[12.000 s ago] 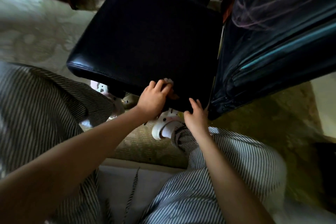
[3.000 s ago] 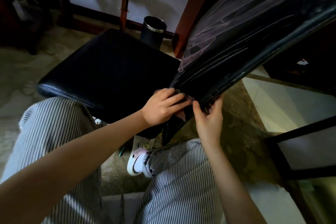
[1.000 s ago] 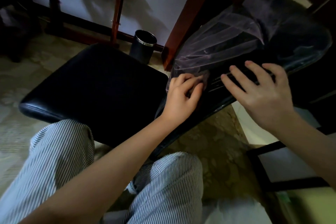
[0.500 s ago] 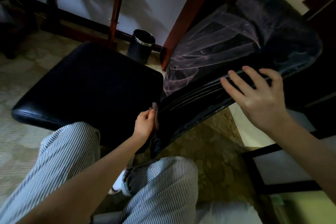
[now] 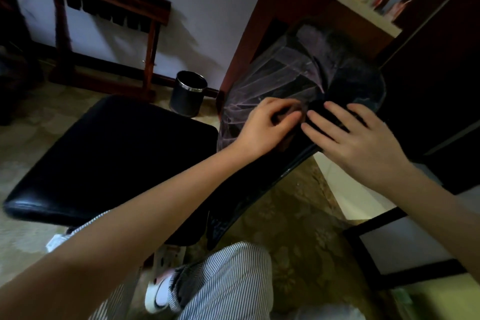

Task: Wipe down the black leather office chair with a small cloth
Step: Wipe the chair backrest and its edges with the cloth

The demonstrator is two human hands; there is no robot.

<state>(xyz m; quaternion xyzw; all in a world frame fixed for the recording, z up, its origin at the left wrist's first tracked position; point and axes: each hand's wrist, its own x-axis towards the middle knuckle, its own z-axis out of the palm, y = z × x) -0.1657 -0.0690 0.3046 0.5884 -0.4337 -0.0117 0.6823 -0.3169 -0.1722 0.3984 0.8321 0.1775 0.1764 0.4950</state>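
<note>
Two hands meet mid-backrest (image 5: pixel 293 73) on the office chair (image 5: pixel 111 158): left hand (image 5: pixel 270 125) bunched, fingers curled over the cloth (image 5: pixel 285 142), only a dim sliver showing beneath; right hand (image 5: pixel 361 143) just beside it, fingers spread flat.

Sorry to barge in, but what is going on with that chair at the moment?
A person in striped trousers is wiping the black leather office chair. Their left hand is curled on the tilted backrest. It appears to bunch the small cloth, which is almost wholly hidden beneath it. The right hand lies flat beside it, fingers spread, bracing the backrest. A black bin stands on the floor beyond the seat.
</note>
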